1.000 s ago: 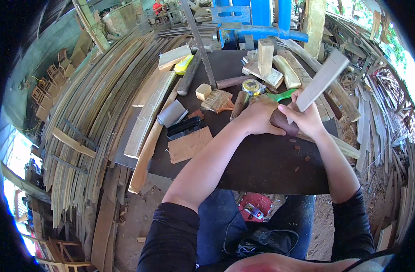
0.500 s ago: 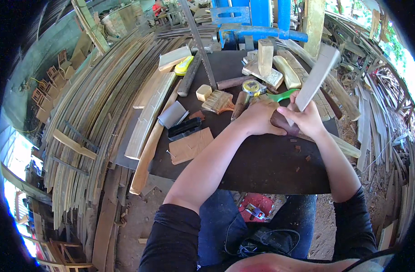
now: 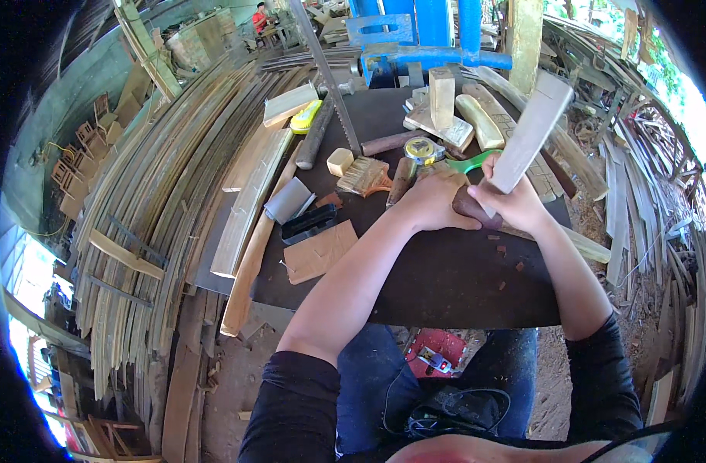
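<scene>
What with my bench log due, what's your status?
Left hand closed on dark brown wooden piece. Right hand gripping pale flat bar, upper end raised. Tape measure lying just beyond left hand.

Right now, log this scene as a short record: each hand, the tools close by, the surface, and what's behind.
Left hand: gripping a dark brown piece
Right hand: holding a pale flat bar, slanting upward
Tools nearby: tape measure; wide brush
Surface: dark tabletop, reddish-brown chips on it
Behind: blue metal equipment
</scene>
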